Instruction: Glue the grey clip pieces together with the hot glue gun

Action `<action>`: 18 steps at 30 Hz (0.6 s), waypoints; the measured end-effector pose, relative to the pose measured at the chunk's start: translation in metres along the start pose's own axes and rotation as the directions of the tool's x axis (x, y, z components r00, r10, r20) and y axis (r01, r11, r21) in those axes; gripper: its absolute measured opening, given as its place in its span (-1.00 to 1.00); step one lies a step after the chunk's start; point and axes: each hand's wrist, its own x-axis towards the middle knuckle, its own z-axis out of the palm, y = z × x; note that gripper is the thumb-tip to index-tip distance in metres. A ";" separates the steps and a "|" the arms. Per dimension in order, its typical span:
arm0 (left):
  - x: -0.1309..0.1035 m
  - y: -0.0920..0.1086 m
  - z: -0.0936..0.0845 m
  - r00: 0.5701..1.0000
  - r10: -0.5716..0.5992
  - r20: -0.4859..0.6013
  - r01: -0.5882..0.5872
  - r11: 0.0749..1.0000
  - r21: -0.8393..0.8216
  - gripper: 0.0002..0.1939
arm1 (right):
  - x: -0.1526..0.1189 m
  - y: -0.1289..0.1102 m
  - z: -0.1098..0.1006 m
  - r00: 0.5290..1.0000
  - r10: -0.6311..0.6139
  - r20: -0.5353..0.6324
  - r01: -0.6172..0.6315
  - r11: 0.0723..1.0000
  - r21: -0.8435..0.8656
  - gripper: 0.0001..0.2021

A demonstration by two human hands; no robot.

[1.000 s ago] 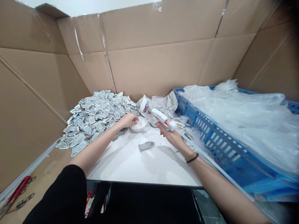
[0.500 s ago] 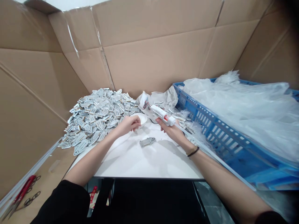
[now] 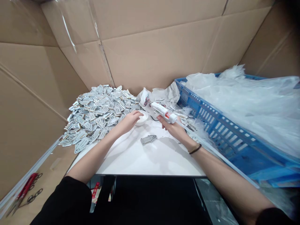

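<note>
My right hand [image 3: 172, 126] is wrapped round a white hot glue gun [image 3: 160, 109] with a long clear glue stick trailing from its back. The gun's nozzle points away to the left, close to crumpled paper. Over the rim of a small white bowl [image 3: 142, 120] reaches my left hand [image 3: 131, 120], its fingers stretched out and slightly bent. The bowl's contents are too pale to make out. A single grey, pointed flat piece [image 3: 148, 139] lies on the white tabletop [image 3: 150, 161] between my hands.
A large heap of similar grey pieces [image 3: 98, 112] rises at the left. Crumpled paper [image 3: 167, 93] lies behind the gun. A blue crate [image 3: 217, 125] of clear plastic bags [image 3: 246, 100] stands right. Red-handled scissors [image 3: 27, 187] lie lower left. Cardboard walls [image 3: 152, 56] enclose the table.
My left hand has moved up from the bowl's near side to over its rim, its fingers loosening from a curl. The glue gun stays in my right hand, nearly still. The view has shifted slightly.
</note>
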 end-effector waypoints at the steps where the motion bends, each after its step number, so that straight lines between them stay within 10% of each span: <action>1: -0.001 0.001 -0.001 0.999 -0.032 -0.031 0.033 0.998 0.058 -0.71 | 0.000 -0.001 0.000 1.000 0.002 -0.001 -0.002 1.000 0.004 -0.55; 4: -0.008 0.014 -0.001 0.994 -0.086 -0.062 0.096 0.979 0.181 -0.75 | 0.000 -0.003 -0.001 1.000 0.018 0.014 -0.018 1.000 0.011 -0.54; 10: -0.021 0.052 0.018 0.977 -0.050 0.206 0.042 0.998 0.046 -0.72 | 0.001 -0.004 -0.001 1.000 0.012 0.024 -0.013 1.000 0.024 -0.56; 18: -0.019 0.044 0.029 0.940 -0.243 0.239 0.295 0.931 -0.214 -0.75 | 0.000 -0.005 -0.001 1.000 0.012 0.020 -0.013 1.000 0.023 -0.56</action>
